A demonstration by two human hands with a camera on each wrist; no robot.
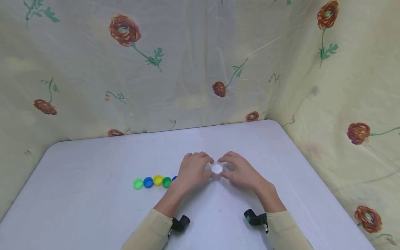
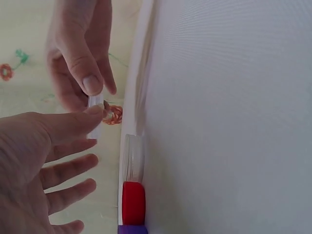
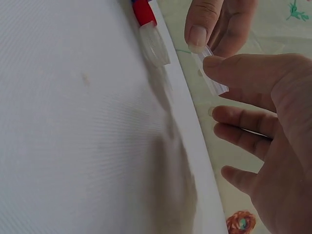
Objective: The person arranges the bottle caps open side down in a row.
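The left hand [image 1: 193,171] and right hand [image 1: 243,172] both pinch one colourless plastic cap [image 1: 217,168], round, shallow and translucent, its face whitish.

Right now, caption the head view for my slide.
Left hand and right hand pinch a pale cap above the table, right of a row of coloured caps.

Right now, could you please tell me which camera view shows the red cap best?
The left wrist view: there the red cap appears larger, side-on and unobstructed. The right wrist view shows it smaller, near the top edge. The head view shows none of it; the left hand probably hides it.
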